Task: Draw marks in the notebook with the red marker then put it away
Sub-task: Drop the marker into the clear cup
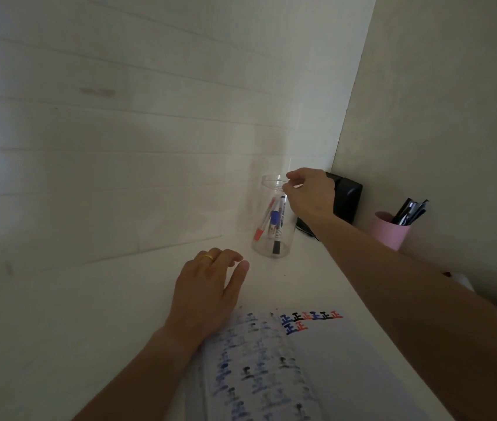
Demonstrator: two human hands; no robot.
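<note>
The red marker leans inside a clear plastic jar at the back of the white desk, beside a blue and a black marker. My right hand hovers at the jar's rim, thumb and forefinger slightly apart with nothing between them. With its fingers spread, my left hand lies flat on the desk at the top left corner of the open notebook. Rows of red, blue and black marks run along the top of the right page.
A black box stands in the corner behind my right hand. A pink cup with dark pens sits against the right wall. White walls close the desk at the back and right.
</note>
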